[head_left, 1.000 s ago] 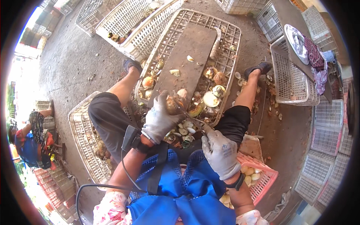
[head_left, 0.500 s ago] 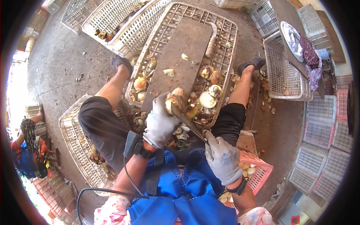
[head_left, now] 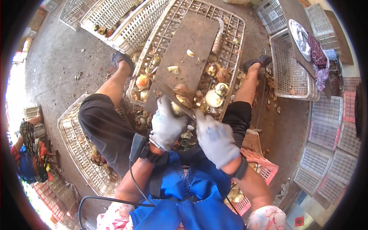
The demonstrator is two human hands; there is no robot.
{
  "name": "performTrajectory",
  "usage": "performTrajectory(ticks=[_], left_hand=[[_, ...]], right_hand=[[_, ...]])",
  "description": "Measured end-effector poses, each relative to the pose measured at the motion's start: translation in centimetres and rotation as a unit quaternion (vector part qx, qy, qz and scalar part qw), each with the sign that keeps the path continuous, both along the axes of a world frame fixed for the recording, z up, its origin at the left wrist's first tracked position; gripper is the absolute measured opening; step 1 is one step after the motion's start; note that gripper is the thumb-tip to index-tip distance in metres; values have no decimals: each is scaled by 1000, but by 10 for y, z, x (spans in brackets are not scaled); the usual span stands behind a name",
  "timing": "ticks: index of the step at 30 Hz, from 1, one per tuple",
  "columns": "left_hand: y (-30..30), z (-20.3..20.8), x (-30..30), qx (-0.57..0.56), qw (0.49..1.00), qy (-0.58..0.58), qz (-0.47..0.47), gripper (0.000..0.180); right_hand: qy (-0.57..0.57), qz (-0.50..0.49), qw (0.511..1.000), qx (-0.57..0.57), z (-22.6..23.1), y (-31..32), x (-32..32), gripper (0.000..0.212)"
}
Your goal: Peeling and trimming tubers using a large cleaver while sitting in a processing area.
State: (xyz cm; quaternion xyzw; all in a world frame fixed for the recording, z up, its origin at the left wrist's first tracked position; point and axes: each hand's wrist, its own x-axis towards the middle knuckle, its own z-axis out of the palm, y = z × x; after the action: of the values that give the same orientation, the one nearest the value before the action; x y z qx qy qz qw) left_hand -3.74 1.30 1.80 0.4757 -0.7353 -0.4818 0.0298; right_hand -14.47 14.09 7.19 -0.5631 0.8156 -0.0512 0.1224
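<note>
My left hand (head_left: 166, 124), in a grey work glove, holds an onion (head_left: 176, 108) at the near end of a wooden board (head_left: 191, 42). In my right hand (head_left: 216, 138), also gloved, is a knife (head_left: 171, 96); its dark blade lies across the onion, pointing away and to the left. How deep the blade sits cannot be made out. Just beyond it is a brownish onion piece (head_left: 181, 89). Two pale scraps (head_left: 173, 69) lie farther up the board. To the right is a cut onion (head_left: 213, 98) among peelings.
The board rests on a white plastic crate (head_left: 238, 50), where a hooked knife (head_left: 218, 42) with a wrapped handle lies. A crate (head_left: 71, 132) of peelings stands by my left leg, a pink crate (head_left: 268, 168) of pale onions by my right. Another person (head_left: 28, 153) is at far left.
My right hand has moved forward and left, carrying the knife so that its blade now crosses the onion and reaches past it. My left hand keeps hold of the onion.
</note>
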Motion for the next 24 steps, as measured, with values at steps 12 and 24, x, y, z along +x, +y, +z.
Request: performTrajectory(ticks=[12,24], left_hand=[[-27,-14,2,-302,923,116,-208,72],[-5,5,16,-78,995,25,-56,91]], right_hand=[[-313,-247,912,-102,-30,22,-10,24],[-196,-149,965,-95,-15,76,24,30]])
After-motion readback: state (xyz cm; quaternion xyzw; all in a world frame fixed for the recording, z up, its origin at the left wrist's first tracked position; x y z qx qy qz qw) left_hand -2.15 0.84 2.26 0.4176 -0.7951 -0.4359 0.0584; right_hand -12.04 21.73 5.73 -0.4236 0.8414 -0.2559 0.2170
